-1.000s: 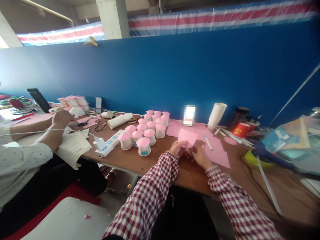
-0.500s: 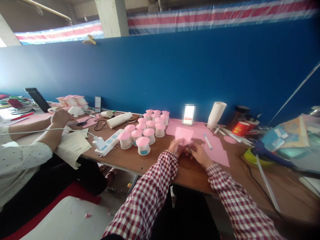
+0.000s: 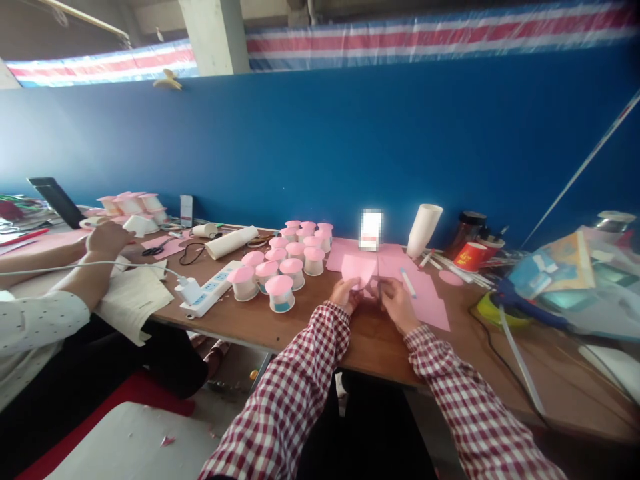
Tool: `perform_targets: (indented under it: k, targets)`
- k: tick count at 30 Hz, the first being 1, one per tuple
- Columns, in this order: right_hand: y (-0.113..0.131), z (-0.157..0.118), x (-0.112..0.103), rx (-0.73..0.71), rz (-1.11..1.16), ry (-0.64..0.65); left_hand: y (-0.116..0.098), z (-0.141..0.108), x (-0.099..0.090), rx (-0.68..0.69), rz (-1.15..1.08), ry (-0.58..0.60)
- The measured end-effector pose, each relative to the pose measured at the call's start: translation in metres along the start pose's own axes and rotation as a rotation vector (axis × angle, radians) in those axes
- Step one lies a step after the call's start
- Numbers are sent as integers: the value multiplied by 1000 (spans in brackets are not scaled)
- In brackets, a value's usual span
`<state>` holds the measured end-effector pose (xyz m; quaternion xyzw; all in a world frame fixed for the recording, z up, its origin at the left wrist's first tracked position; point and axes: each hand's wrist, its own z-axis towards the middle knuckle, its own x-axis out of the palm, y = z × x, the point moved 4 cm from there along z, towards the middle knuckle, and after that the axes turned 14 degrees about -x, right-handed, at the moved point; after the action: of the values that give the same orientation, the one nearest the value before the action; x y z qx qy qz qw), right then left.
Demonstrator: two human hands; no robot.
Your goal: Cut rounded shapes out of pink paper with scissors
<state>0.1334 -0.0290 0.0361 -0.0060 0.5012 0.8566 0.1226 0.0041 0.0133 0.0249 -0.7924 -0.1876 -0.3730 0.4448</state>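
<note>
- Through the head camera I saw my left hand (image 3: pixel 345 293) grasping a small pink paper piece (image 3: pixel 359 268) by its lower edge, thumb on the near face.
- The paper stood up beyond those fingertips, tilted, above the near part of the counter (image 3: pixel 320 347).
- My right hand (image 3: pixel 397 305) was just beside it, fingers curled in toward the paper's lower right corner; something small and dark showed at the fingertips, but I could not tell what it was or whether the hand gripped it.
- Right behind both hands, larger pink sheets (image 3: pixel 434 308) lay flat, with a white and blue marker (image 3: pixel 409 283) resting on them, near the right hand.
- At the sheets' far edge stood a bright upright thing (image 3: pixel 371 230), too blurred for me to name.
- To the left of my left hand, I saw a group of white cups with pink tops (image 3: pixel 279 293), upright and apart from the hand.
- Past those cups lay a power strip (image 3: pixel 213 293) and a white roll (image 3: pixel 231 243).
- Beyond the sheets on the right, I saw a leaning cup stack (image 3: pixel 424 230) and a red cup (image 3: pixel 469 257).
- Farther left, a co-worker's hand (image 3: pixel 107 243) was above the same counter.
</note>
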Motion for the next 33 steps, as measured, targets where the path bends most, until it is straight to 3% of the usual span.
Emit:
perform_targets:
  k: [33]
  targets:
    - [-1, 0, -1, 38, -64, -22, 2, 0, 0, 8, 15, 21]
